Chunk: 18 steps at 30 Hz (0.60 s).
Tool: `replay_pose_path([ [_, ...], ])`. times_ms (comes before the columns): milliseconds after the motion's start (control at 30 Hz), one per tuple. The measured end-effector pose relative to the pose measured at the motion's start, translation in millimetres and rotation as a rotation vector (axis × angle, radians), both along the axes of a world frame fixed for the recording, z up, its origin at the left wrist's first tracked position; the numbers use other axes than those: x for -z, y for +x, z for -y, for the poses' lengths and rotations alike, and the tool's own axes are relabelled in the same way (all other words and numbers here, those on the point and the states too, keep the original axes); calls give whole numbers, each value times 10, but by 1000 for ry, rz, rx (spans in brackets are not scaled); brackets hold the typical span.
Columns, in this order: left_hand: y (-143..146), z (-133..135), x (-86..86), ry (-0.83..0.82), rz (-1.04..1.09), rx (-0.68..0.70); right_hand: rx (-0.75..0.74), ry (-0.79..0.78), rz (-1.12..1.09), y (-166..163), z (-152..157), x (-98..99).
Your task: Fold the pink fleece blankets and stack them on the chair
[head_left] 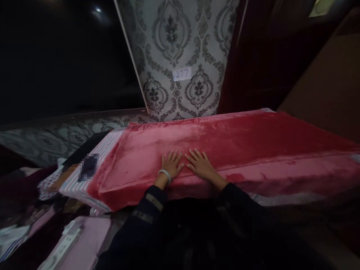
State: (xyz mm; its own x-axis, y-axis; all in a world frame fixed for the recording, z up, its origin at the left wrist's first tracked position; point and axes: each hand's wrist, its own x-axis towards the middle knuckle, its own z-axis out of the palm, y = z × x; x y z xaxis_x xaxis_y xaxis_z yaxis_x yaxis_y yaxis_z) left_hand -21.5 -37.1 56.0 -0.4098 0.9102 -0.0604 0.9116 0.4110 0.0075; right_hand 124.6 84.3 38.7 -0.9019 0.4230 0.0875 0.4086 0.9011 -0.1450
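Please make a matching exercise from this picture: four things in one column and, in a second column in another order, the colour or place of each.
Things:
1. blanket
2. left hand
3. label 217
4. power strip

Places or colours:
A. on the patterned wall
B. red, spread flat
C. low at the left, on pink cloth
D. flat on the blanket, bracelet at the wrist

Pairs: 1-B, 2-D, 3-A, 4-C
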Motion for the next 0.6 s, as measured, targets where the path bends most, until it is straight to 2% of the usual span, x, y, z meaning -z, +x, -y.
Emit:
replay_pose_path([
  [100,-23,7,-28,-10,-27,-6,-43,-94,41,-2,-48,-133],
  [167,-33,-8,-51,-16,-42,-11,-63,-144,50,11,-196,-231],
  [233,-39,-27,-67,-18,-56,-9,-6,-128,24,77,-440,-314],
  [300,-38,-47,-71,-20,-72,-8,115,-75,13,217,-725,-350],
  [433,-18,-59,-34,-30,-90,-9,287,-39,82,631,-1126,-234],
  [533,-81,-28,-5,-20,-91,-8,301,-20,80,863,-1176,-103],
  [600,-202,-42,-43,-21,-40,28,284,-35,91,915,-1160,-87],
])
